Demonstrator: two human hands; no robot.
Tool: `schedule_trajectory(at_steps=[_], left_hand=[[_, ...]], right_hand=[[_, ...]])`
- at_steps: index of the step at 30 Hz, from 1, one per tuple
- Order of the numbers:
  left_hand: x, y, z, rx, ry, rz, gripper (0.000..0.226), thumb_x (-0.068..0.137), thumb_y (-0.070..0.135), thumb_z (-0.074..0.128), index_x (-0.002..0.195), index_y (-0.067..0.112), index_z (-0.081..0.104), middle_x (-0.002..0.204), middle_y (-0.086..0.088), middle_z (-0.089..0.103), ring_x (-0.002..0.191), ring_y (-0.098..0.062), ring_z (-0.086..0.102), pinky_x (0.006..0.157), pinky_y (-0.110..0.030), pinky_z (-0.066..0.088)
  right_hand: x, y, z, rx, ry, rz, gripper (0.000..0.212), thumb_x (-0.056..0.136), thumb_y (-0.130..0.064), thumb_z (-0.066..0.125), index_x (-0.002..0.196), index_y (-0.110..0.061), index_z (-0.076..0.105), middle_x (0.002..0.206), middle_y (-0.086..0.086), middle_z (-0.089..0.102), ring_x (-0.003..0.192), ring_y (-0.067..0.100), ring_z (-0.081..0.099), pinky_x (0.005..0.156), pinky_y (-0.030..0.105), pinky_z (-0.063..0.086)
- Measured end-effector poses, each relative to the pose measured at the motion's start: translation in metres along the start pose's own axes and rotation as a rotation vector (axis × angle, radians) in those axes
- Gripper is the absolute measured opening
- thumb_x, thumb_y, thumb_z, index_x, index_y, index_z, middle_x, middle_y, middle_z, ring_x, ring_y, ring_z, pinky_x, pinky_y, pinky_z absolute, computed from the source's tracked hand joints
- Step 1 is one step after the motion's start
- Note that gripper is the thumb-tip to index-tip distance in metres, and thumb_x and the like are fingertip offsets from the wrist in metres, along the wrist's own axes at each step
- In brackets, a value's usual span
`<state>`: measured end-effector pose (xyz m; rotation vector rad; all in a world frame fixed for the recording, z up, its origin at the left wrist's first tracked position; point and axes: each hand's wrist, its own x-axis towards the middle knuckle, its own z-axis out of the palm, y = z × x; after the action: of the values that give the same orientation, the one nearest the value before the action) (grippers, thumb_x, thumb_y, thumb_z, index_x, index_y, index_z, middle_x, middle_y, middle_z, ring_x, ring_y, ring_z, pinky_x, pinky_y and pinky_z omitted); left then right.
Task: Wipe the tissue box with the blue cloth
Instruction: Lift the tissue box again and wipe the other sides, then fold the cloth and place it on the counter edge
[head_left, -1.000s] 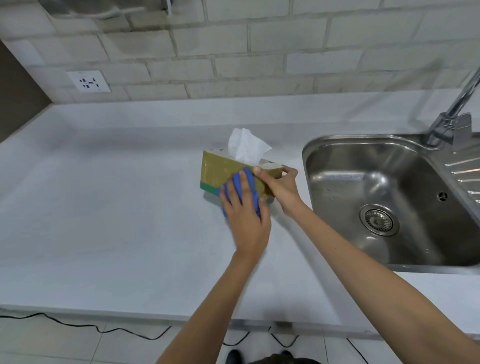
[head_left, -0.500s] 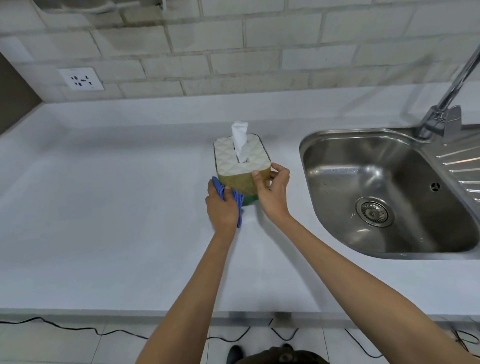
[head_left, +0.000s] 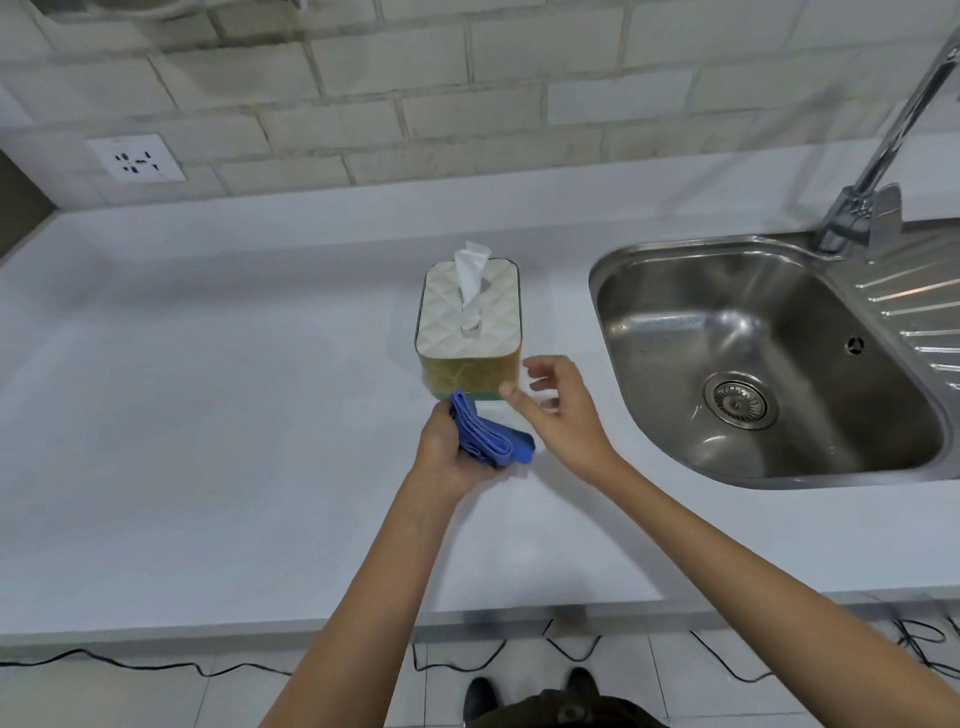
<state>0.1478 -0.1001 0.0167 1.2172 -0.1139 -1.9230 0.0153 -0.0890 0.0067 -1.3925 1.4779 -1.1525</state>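
The tissue box (head_left: 469, 332) stands upright on the white counter, with a quilted white top, gold sides, a green base and a tissue sticking up. Just in front of it my left hand (head_left: 451, 451) holds the folded blue cloth (head_left: 488, 435), a little clear of the box's near side. My right hand (head_left: 558, 410) hovers beside the box's near right corner, fingers spread, touching nothing.
A steel sink (head_left: 769, 364) with a drain sits to the right, its tap (head_left: 878, 171) at the back right. The white counter (head_left: 208, 415) stretches left. A wall socket (head_left: 136, 158) is on the tiled wall. Cables run along the floor below the counter edge.
The box, tilted on its side a second ago, now stands upright. My right hand has let go of it and opened. My left hand has drawn the cloth back off the box.
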Motion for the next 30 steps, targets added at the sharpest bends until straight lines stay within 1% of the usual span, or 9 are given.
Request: schedule_trajectory(at_steps=[2, 4, 8, 11, 14, 20, 23, 26, 30], left_hand=[[-0.006, -0.007, 0.007, 0.032, -0.121, -0.083, 0.044, 0.095, 0.039, 0.034, 0.105, 0.004, 0.058, 0.075, -0.023, 0.071, 0.081, -0.035, 0.067, 0.068, -0.040, 0.053], [-0.008, -0.012, 0.013, 0.034, -0.208, -0.141, 0.050, 0.094, 0.044, 0.032, 0.100, 0.000, 0.056, 0.083, -0.024, 0.071, 0.083, -0.037, 0.066, 0.075, -0.049, 0.051], [-0.006, -0.023, 0.024, 0.139, -0.314, -0.139, 0.065, 0.091, 0.058, 0.030, 0.121, 0.004, 0.051, 0.099, -0.023, 0.068, 0.090, -0.038, 0.066, 0.086, -0.060, 0.043], [-0.006, -0.033, 0.035, 0.210, -0.400, -0.125, 0.065, 0.084, 0.060, 0.045, 0.122, 0.007, 0.053, 0.088, -0.017, 0.076, 0.085, -0.028, 0.073, 0.071, -0.044, 0.060], [-0.008, -0.041, 0.044, 0.316, -0.487, -0.134, 0.073, 0.079, 0.051, 0.053, 0.129, -0.002, 0.048, 0.119, -0.024, 0.063, 0.104, -0.032, 0.065, 0.090, -0.042, 0.054], [-0.008, -0.055, 0.070, 0.404, -0.485, -0.115, 0.046, 0.098, 0.037, 0.040, 0.124, 0.001, 0.050, 0.117, -0.018, 0.065, 0.107, -0.027, 0.063, 0.091, -0.037, 0.050], [-0.008, -0.064, 0.087, 0.528, -0.474, -0.064, 0.035, 0.100, 0.033, 0.039, 0.112, 0.005, 0.058, 0.111, -0.011, 0.066, 0.103, -0.020, 0.064, 0.087, -0.032, 0.053], [-0.006, -0.071, 0.095, 0.766, -0.419, 0.032, 0.022, 0.098, 0.022, 0.044, 0.110, 0.012, 0.059, 0.102, -0.001, 0.066, 0.093, -0.011, 0.063, 0.083, -0.025, 0.050], [-0.003, -0.093, 0.098, 0.980, -0.356, 0.074, 0.030, 0.089, 0.007, 0.056, 0.119, 0.011, 0.059, 0.099, -0.001, 0.066, 0.089, -0.014, 0.062, 0.075, -0.020, 0.049]], right_hand=[[-0.017, -0.007, -0.021, -0.167, -0.233, -0.072, 0.053, 0.067, -0.046, 0.078, 0.111, -0.031, 0.052, 0.107, -0.012, 0.053, 0.097, 0.007, 0.054, 0.076, 0.010, 0.042], [-0.027, -0.012, -0.040, -0.372, -0.371, -0.191, 0.064, 0.059, -0.041, 0.083, 0.116, -0.028, 0.056, 0.107, -0.010, 0.054, 0.096, 0.006, 0.053, 0.077, 0.004, 0.038], [-0.035, -0.018, -0.073, -0.486, -0.426, -0.263, 0.060, 0.068, -0.028, 0.081, 0.122, -0.018, 0.058, 0.105, -0.005, 0.056, 0.091, 0.003, 0.050, 0.080, 0.001, 0.035], [-0.036, -0.018, -0.093, -0.478, -0.381, -0.191, 0.044, 0.072, -0.016, 0.077, 0.115, -0.015, 0.066, 0.105, 0.003, 0.063, 0.089, 0.010, 0.057, 0.079, 0.011, 0.045], [-0.037, -0.017, -0.108, -0.429, -0.307, -0.132, 0.026, 0.076, -0.008, 0.072, 0.102, -0.012, 0.071, 0.094, 0.003, 0.069, 0.086, 0.018, 0.064, 0.076, 0.025, 0.053], [-0.044, -0.009, -0.126, -0.347, -0.134, -0.046, 0.038, 0.072, -0.013, 0.074, 0.109, -0.017, 0.063, 0.087, -0.003, 0.065, 0.077, 0.011, 0.062, 0.064, 0.012, 0.049], [-0.045, -0.007, -0.142, -0.367, -0.035, -0.060, 0.024, 0.076, 0.001, 0.059, 0.083, -0.020, 0.067, 0.070, -0.002, 0.064, 0.062, 0.003, 0.055, 0.057, 0.019, 0.046], [-0.046, -0.003, -0.177, -0.173, 0.133, 0.147, 0.021, 0.077, 0.005, 0.055, 0.076, -0.013, 0.065, 0.069, 0.003, 0.064, 0.063, 0.011, 0.054, 0.061, 0.024, 0.047], [-0.064, 0.015, -0.235, -0.024, 0.150, 0.447, 0.021, 0.082, -0.004, 0.060, 0.064, -0.014, 0.062, 0.046, -0.009, 0.054, 0.046, 0.005, 0.051, 0.045, 0.018, 0.050]])
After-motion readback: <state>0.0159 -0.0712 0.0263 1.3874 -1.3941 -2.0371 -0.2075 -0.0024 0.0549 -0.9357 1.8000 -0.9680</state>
